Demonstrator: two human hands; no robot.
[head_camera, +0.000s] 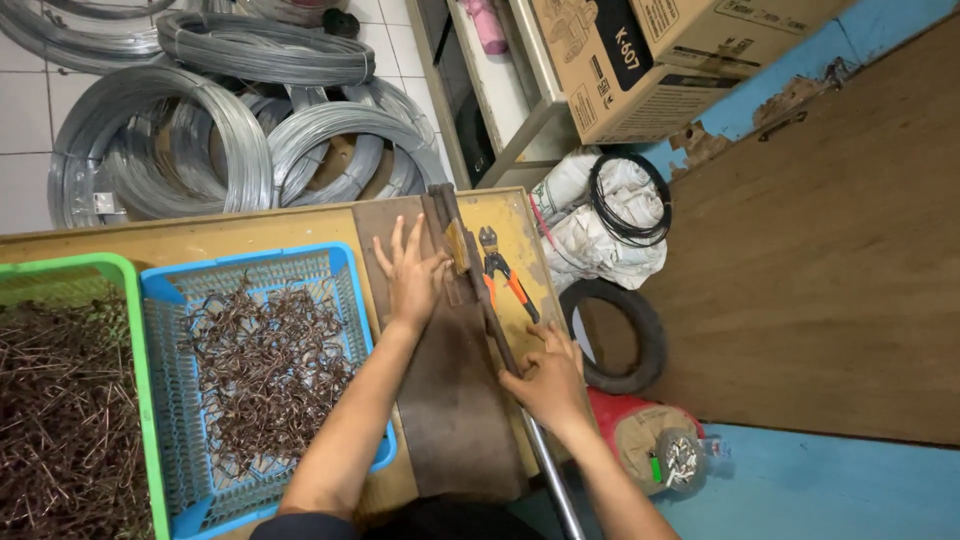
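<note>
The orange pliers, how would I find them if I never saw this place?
Start at the wooden workbench with the green basket and the blue basket. Past the blue one, beyond the person's left hand and the long rusty lever tool, the pliers lie flat on the yellowish board. Nothing else on the bench has bright orange handles.

My left hand (412, 275) lies flat, fingers spread, on the brown plate (455, 400) of a lever tool bolted to the wooden surface (230, 235). My right hand (548, 385) grips its long metal handle (490, 310). Orange-handled pliers (503, 278) lie just beside. A blue basket (265, 385) of bent wire pieces sits left, next to a green basket (65, 400).
</note>
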